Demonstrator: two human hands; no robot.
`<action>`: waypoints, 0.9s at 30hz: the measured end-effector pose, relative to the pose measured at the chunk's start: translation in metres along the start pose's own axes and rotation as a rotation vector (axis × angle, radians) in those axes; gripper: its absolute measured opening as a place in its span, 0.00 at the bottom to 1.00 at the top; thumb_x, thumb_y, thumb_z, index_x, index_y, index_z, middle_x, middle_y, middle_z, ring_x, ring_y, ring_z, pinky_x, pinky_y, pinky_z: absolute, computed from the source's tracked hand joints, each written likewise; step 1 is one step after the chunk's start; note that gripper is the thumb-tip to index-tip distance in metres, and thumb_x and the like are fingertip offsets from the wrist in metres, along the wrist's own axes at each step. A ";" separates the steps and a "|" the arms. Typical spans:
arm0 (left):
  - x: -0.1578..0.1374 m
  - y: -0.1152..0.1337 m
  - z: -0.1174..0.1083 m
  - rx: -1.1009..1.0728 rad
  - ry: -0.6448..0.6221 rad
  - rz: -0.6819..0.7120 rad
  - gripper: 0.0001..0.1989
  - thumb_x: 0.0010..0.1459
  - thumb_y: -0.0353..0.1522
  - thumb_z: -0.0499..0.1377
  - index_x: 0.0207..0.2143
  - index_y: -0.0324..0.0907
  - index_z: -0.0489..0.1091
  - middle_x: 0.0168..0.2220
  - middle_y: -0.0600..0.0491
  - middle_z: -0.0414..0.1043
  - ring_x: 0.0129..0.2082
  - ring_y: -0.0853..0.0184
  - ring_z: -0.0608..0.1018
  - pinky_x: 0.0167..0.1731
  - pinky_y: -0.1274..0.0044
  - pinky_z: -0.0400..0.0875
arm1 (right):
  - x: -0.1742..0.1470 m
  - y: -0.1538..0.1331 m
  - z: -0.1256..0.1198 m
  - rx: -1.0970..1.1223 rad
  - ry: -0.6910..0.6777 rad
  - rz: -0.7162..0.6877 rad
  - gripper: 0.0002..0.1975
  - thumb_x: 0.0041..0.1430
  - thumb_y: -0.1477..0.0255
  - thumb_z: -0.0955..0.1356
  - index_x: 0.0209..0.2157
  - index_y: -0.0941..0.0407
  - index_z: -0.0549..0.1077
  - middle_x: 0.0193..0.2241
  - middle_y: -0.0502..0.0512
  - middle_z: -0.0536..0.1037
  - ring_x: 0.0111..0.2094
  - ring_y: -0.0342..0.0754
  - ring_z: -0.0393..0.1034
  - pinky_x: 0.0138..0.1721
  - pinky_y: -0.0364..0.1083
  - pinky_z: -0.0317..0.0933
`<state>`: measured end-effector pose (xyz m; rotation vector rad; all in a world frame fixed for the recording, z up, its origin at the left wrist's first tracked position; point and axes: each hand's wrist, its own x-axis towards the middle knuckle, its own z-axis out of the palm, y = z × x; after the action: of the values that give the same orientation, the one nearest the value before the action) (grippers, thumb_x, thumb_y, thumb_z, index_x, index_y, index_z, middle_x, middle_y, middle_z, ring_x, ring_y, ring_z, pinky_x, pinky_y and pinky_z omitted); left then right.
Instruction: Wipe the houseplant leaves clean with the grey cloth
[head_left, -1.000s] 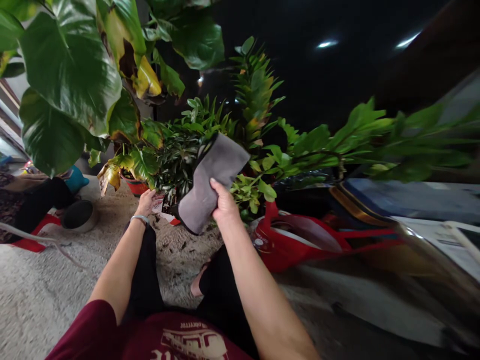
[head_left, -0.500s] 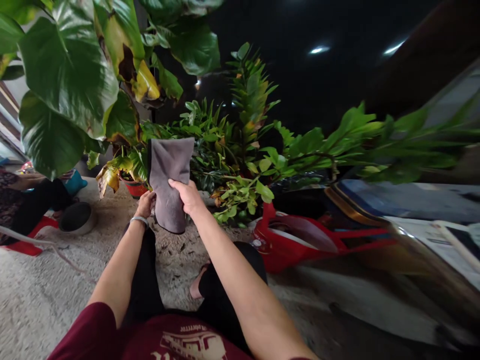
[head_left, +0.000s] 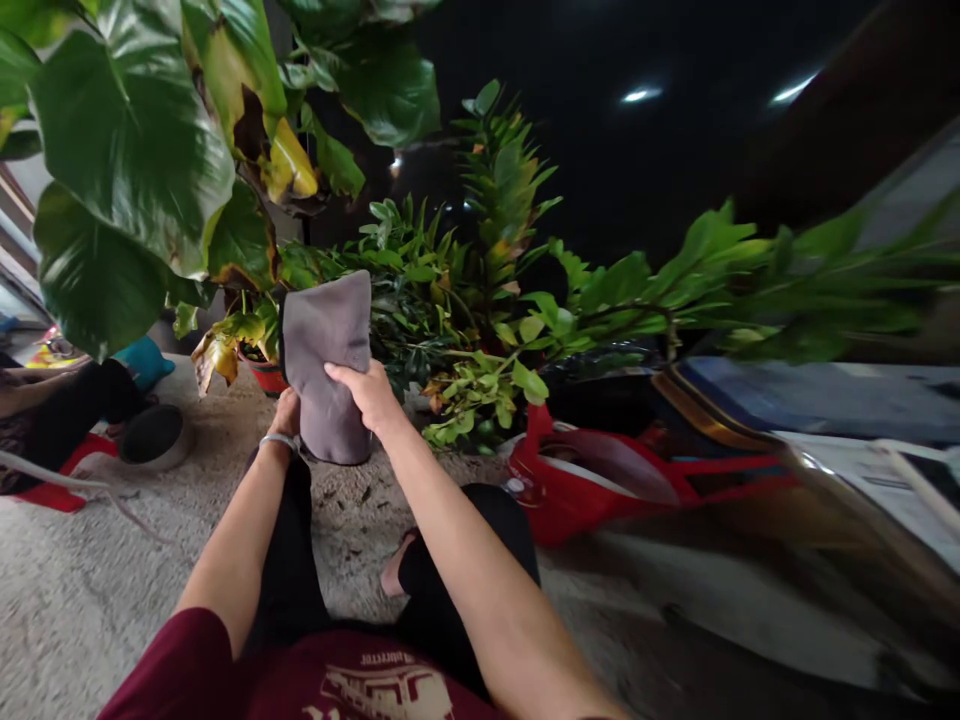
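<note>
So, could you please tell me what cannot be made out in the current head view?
In the head view:
- Left hand: its fingers are mostly hidden behind the gray cloth, so its grip is unclear.
- Shirt print: cut off by the bottom edge.
- Red bag: its small marking is too blurred to read.
- Other person: cut off by the left edge.

Both arms [head_left: 444, 525] are stretching out front, right hand [head_left: 371, 397] gripping thumb-on-top, left hand [head_left: 286, 413] kinda half hiding close by.
</note>
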<state>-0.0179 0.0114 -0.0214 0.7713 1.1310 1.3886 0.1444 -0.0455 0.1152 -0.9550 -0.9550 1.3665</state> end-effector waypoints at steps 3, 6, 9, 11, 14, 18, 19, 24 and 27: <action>0.004 0.004 0.007 -0.002 -0.025 -0.026 0.06 0.53 0.33 0.65 0.31 0.38 0.74 0.26 0.50 0.77 0.35 0.60 0.79 0.38 0.72 0.73 | -0.003 0.032 -0.005 -0.029 0.116 0.209 0.11 0.33 0.67 0.76 0.24 0.55 0.78 0.21 0.51 0.81 0.27 0.52 0.76 0.33 0.48 0.68; 0.010 0.004 0.008 -0.029 -0.023 -0.052 0.07 0.51 0.34 0.65 0.31 0.39 0.73 0.26 0.51 0.77 0.31 0.61 0.79 0.36 0.72 0.74 | -0.045 0.057 -0.020 -0.079 0.088 0.341 0.07 0.34 0.69 0.76 0.21 0.53 0.78 0.21 0.53 0.81 0.25 0.51 0.75 0.29 0.47 0.67; 0.014 0.001 0.005 -0.066 -0.038 -0.090 0.09 0.51 0.35 0.66 0.31 0.40 0.72 0.28 0.51 0.77 0.30 0.63 0.80 0.34 0.72 0.75 | -0.078 0.041 -0.035 -0.061 0.015 0.316 0.09 0.34 0.68 0.77 0.22 0.54 0.79 0.21 0.54 0.81 0.23 0.52 0.74 0.27 0.48 0.68; 0.016 -0.001 0.004 -0.087 -0.046 -0.085 0.10 0.50 0.35 0.67 0.32 0.40 0.71 0.29 0.50 0.77 0.29 0.64 0.80 0.33 0.73 0.75 | -0.075 0.010 -0.043 -0.012 0.065 0.217 0.12 0.34 0.68 0.78 0.25 0.55 0.80 0.22 0.54 0.82 0.23 0.52 0.75 0.28 0.49 0.70; 0.016 -0.003 0.005 -0.097 -0.060 -0.085 0.11 0.49 0.36 0.67 0.32 0.40 0.70 0.29 0.50 0.78 0.28 0.66 0.79 0.32 0.74 0.74 | -0.038 -0.029 -0.055 0.121 0.219 -0.027 0.17 0.34 0.68 0.78 0.31 0.55 0.79 0.27 0.52 0.83 0.29 0.53 0.78 0.33 0.49 0.72; 0.015 -0.003 0.006 -0.078 -0.080 -0.116 0.12 0.49 0.37 0.67 0.33 0.40 0.70 0.30 0.49 0.78 0.29 0.65 0.80 0.32 0.74 0.74 | -0.005 -0.018 -0.063 0.273 0.298 0.075 0.12 0.37 0.66 0.75 0.27 0.52 0.75 0.22 0.52 0.81 0.33 0.57 0.79 0.37 0.53 0.74; 0.015 -0.003 0.006 -0.078 -0.075 -0.112 0.13 0.49 0.37 0.67 0.33 0.40 0.69 0.30 0.49 0.78 0.29 0.64 0.80 0.32 0.73 0.74 | -0.010 -0.005 -0.063 0.287 0.314 0.184 0.10 0.37 0.66 0.75 0.25 0.52 0.74 0.20 0.52 0.80 0.32 0.57 0.80 0.36 0.54 0.74; 0.018 -0.005 0.003 -0.083 -0.091 -0.100 0.13 0.49 0.37 0.67 0.33 0.39 0.69 0.30 0.49 0.78 0.29 0.64 0.80 0.32 0.73 0.75 | -0.075 0.037 -0.060 0.211 0.312 0.404 0.13 0.35 0.66 0.77 0.26 0.56 0.78 0.19 0.54 0.80 0.24 0.57 0.78 0.29 0.53 0.73; 0.019 -0.005 0.003 -0.074 -0.099 -0.097 0.14 0.49 0.37 0.67 0.35 0.40 0.70 0.32 0.49 0.79 0.29 0.65 0.80 0.32 0.74 0.75 | -0.078 0.010 -0.058 0.195 0.286 0.176 0.18 0.34 0.67 0.79 0.30 0.57 0.79 0.23 0.53 0.82 0.24 0.55 0.77 0.28 0.51 0.73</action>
<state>-0.0162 0.0297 -0.0284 0.7150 1.0214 1.2900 0.1963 -0.1232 0.0868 -1.0693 -0.5223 1.3946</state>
